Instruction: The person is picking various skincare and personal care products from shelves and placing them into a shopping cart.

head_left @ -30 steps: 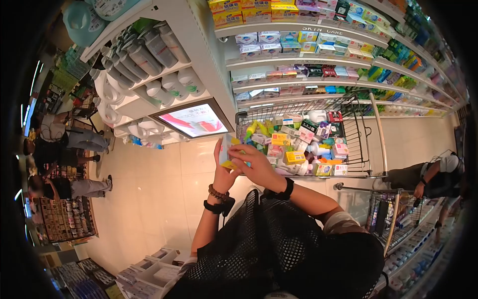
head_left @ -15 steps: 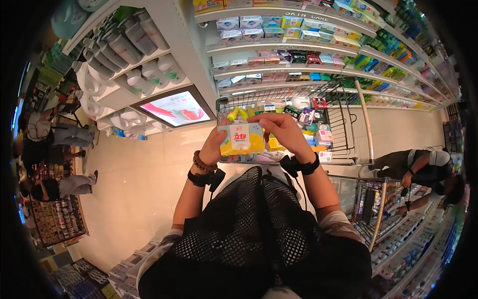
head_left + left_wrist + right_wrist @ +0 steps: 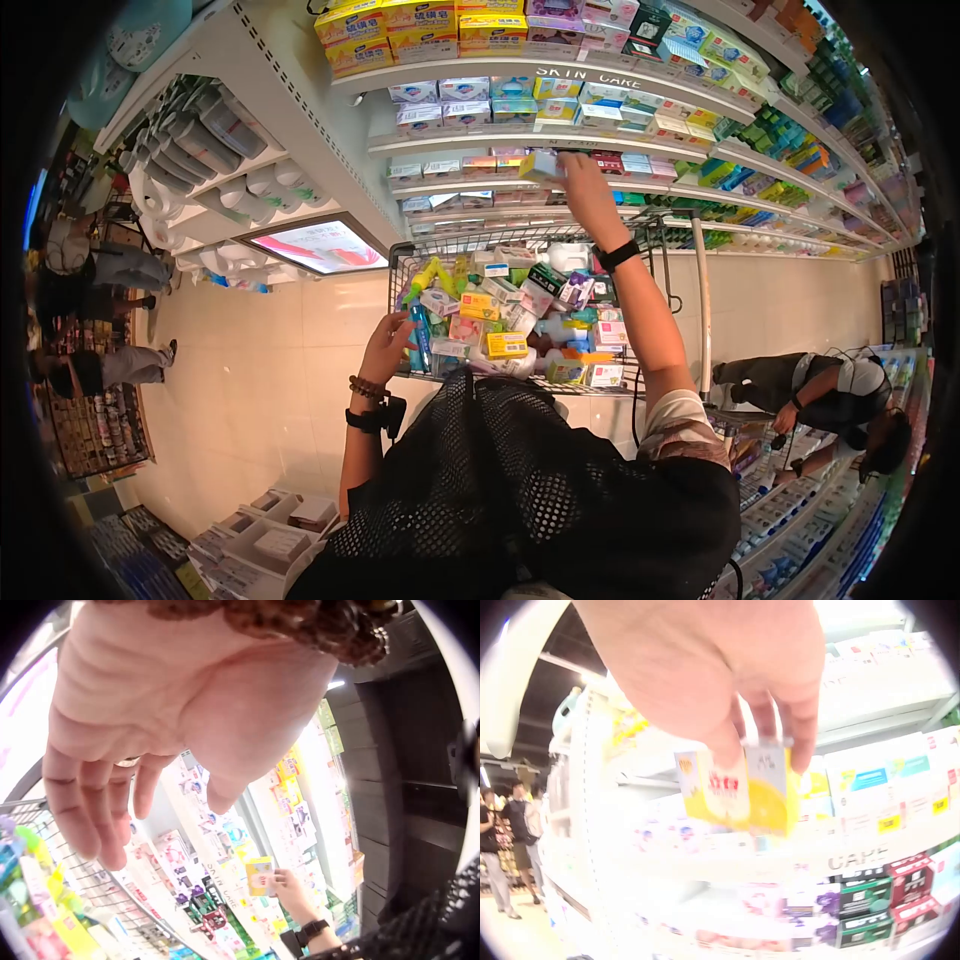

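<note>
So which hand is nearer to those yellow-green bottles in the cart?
The left hand. It is open beside the cart, near the corner where the bottles lie; the right hand is farther off, up at the shelves, holding a yellow-and-grey box.

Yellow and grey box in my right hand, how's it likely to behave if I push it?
The box is likely stiff, as its edges look straight in the grip of the right hand. It is probably fairly light, since that hand alone holds it up. Flat faces suggest sliding, not rolling.
</note>
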`<action>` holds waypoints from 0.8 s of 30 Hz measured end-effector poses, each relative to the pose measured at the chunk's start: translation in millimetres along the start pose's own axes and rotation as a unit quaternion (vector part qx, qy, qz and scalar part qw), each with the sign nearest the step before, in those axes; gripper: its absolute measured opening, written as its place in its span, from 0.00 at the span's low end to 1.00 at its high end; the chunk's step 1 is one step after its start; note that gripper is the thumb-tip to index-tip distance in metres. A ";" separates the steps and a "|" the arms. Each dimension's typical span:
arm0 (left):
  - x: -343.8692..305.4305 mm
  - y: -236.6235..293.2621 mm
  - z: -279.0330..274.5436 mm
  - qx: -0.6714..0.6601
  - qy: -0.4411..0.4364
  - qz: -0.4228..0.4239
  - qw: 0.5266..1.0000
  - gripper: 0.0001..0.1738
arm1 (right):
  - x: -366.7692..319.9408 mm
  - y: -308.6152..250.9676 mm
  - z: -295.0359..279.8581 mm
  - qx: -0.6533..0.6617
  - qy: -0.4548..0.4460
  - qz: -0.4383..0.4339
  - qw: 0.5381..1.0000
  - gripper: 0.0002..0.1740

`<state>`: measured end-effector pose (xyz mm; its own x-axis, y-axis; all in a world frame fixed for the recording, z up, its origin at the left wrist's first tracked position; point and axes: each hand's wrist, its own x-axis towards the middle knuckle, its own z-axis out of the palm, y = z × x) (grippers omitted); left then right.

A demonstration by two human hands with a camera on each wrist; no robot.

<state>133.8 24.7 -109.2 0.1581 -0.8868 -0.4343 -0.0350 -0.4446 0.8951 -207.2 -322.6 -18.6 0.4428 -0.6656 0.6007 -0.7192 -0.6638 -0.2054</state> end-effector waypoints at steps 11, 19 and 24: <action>-44.3 -29.0 4.1 0.024 0.084 -0.073 0.994 0.25 | 70.6 80.4 58.9 -0.109 0.065 -0.086 0.988 0.21; -49.2 -34.8 7.1 0.023 0.087 -0.077 0.993 0.25 | 90.7 87.7 76.4 -0.033 0.007 -0.027 0.999 0.17; -56.3 -37.9 10.0 0.043 0.060 -0.079 0.994 0.24 | 60.8 88.7 93.8 -0.152 0.047 -0.078 0.984 0.20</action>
<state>116.4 90.2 -119.7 0.2855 -0.7861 -0.5482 -0.0838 -0.5903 0.8029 -193.8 -454.0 -72.8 0.5197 -0.5189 0.6786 -0.7791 -0.6138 0.1274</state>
